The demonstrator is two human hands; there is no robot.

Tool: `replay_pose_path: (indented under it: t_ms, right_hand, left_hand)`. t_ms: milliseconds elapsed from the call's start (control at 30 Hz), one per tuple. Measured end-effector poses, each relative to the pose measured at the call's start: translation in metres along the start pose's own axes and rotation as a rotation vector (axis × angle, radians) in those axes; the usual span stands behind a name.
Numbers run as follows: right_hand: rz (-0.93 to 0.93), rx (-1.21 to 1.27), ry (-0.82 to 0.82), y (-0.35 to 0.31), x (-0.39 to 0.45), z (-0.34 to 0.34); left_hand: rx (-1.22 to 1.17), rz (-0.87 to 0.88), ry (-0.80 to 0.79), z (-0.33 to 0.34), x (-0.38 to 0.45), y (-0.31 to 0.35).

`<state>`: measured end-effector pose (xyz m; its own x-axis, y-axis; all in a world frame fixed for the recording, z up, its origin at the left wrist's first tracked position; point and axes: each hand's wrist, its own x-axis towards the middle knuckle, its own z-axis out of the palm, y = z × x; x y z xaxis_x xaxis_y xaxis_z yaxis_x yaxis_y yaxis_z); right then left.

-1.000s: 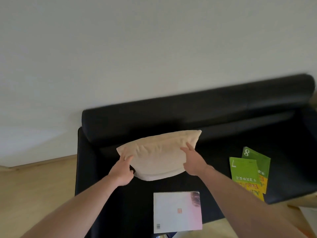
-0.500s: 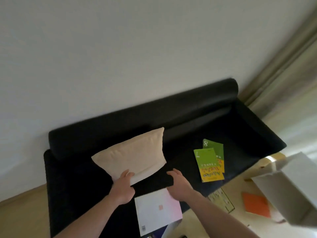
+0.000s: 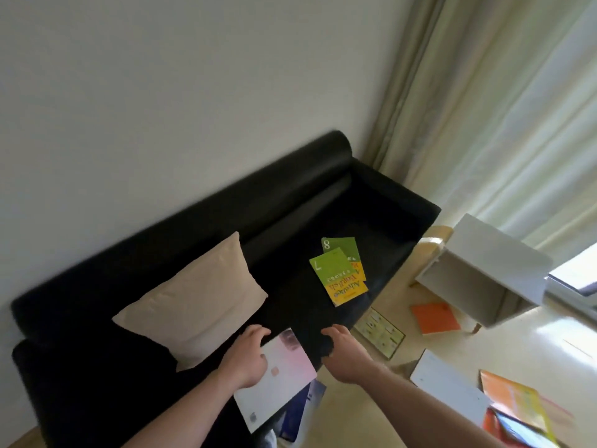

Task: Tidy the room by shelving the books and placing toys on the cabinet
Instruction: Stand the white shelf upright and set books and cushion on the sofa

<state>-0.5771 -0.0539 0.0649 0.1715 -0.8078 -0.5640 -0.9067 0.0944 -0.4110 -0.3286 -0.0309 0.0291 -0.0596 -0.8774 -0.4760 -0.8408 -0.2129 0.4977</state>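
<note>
A pale pink-white book [image 3: 284, 379] lies on the front edge of the black sofa [image 3: 290, 202]. My left hand [image 3: 247, 357] rests over its left side, fingers spread, not gripping. My right hand [image 3: 344, 354] hovers open over the sofa seat just right of that book. Two green-and-yellow books [image 3: 339, 274] numbered 7 and 8 lie overlapped on the seat farther right. The beige pillow [image 3: 197, 302] leans against the backrest at the left. More books lie on the floor: an orange one [image 3: 434, 317], a white one [image 3: 449, 388] and a colourful pile [image 3: 520, 412].
A white side table [image 3: 484, 276] stands right of the sofa, before pale curtains [image 3: 500, 108]. A card sheet [image 3: 379, 333] and a dark blue book [image 3: 297, 412] lie on the wooden floor by the sofa front.
Both hands let go of the pillow, which now leans on the backrest. They dropped toward the pink-white book. The view swung right, showing the table, curtains and floor books.
</note>
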Motion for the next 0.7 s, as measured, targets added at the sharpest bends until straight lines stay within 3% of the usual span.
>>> replay_pose_path:
  t_ms: [233, 467, 700]
  right_hand:
    - [0.077, 0.084, 0.077, 0.114, -0.091, 0.013]
    - [0.211, 0.109, -0.017, 0.255, -0.192, 0.067]
    - [0.298, 0.222, -0.014, 0.32, -0.279, 0.116]
  left_hand:
    - [0.142, 0.043, -0.063, 0.074, -0.037, 0.066]
    - [0.181, 0.097, -0.16, 0.187, -0.113, 0.151]
    - [0.288, 0.187, -0.312, 0.252, -0.174, 0.193]
